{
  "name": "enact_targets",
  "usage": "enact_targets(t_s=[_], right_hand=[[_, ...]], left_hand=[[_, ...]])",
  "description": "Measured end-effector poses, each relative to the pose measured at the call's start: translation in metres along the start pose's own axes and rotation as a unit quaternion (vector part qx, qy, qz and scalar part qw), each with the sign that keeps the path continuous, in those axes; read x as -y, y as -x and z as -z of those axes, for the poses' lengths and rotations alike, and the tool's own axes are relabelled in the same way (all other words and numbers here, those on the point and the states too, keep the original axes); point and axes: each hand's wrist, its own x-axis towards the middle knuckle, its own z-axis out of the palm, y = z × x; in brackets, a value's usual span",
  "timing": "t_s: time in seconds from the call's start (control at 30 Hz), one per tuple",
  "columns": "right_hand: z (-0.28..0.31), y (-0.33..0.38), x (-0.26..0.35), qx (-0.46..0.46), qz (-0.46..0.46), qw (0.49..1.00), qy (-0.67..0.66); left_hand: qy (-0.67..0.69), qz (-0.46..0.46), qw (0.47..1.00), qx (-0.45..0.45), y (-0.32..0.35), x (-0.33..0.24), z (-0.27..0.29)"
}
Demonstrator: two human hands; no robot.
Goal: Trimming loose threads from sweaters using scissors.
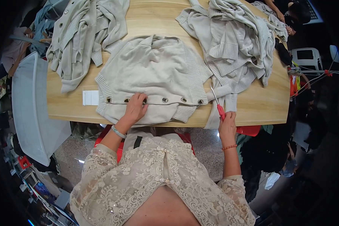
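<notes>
Wooden tabletop (263, 107) is spanning the view; right hand (227, 127) is gripping a red-handled tool (220, 110), tip pointing away and slightly left; left hand (134, 109), nearer, is resting on the button row (165, 100) of the beige cardigan (150, 69), can't tell if pinching; row is running left-right, cardigan lying forward-left of right hand, knit piles (248, 41) sitting beyond
</notes>
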Motion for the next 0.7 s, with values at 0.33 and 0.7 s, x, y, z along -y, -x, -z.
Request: enact_targets(t_s=[0.33,0.7], right_hand=[[0.013,0.012,0.079,0.32,0.116,0.906,-0.253],[0.004,0.002,0.11,0.334,0.19,0.882,-0.274]], left_hand=[[0.105,0.028,0.992,0.056,-0.008,0.018,-0.009],[0.057,-0.01,0.998,0.039,-0.009,0.008,0.003]])
